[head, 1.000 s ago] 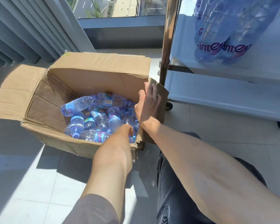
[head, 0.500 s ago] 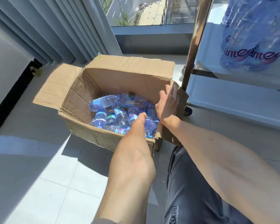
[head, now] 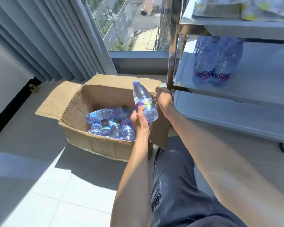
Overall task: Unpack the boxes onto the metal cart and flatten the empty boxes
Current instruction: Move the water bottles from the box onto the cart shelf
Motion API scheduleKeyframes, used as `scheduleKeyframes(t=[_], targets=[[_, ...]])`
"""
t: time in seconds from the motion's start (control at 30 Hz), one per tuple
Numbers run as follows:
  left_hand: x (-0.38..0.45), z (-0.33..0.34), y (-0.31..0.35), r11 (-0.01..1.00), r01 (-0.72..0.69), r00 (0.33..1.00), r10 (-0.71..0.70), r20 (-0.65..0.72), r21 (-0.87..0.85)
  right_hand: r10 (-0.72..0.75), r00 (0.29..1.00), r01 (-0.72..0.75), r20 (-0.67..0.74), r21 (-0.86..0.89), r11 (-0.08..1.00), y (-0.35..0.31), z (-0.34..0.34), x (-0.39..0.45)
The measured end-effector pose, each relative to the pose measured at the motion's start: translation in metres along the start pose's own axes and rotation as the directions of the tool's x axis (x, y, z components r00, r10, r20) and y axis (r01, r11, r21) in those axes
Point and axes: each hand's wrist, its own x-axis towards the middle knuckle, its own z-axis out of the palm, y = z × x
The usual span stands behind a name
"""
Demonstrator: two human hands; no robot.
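Bottle (head: 144, 102) in left hand (head: 138, 117), above box (head: 95, 143), beside cart (head: 233, 102).

— What's the left hand (head: 138, 117) got?

— A water bottle (head: 144, 102), gripped low on its body, cap up and tilted, above the open cardboard box (head: 95, 143).

— And the right hand (head: 163, 97)?

— Curled at the box's right flap, beside the metal cart (head: 220, 104) (whether it grips the flap is unclear).

— Anything left inside?

— Loose bottles (head: 111, 123) lying jumbled. Two bottles (head: 215, 63) stand on the cart's middle shelf.
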Motion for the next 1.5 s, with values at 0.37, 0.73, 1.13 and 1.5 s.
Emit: scheduleKeyframes(t=[0.37, 0.73, 1.13, 1.5], targets=[[-0.084, 0.048, -0.044, 0.952, 0.176, 0.819, 0.0, 0.573, -0.252, -0.089, 0.99, 0.072, 0.105, 0.151, 0.986, -0.028, -0.118, -0.048], [-0.164, 0.081, -0.087, 0.848, 0.527, 0.659, -0.358, 0.662, -0.066, -0.156, 0.92, 0.193, -0.361, 0.068, 0.979, 0.01, -0.215, -0.115], [-0.241, 0.067, -0.119, 0.875, 0.484, 0.618, -0.37, 0.694, 0.035, -0.264, 0.826, 0.293, -0.498, -0.021, 0.956, 0.051, -0.278, -0.179], [-0.24, 0.06, -0.114, 0.898, 0.438, 0.639, -0.347, 0.687, 0.046, -0.385, 0.816, 0.452, -0.432, 0.06, 0.89, 0.051, -0.274, -0.186]])
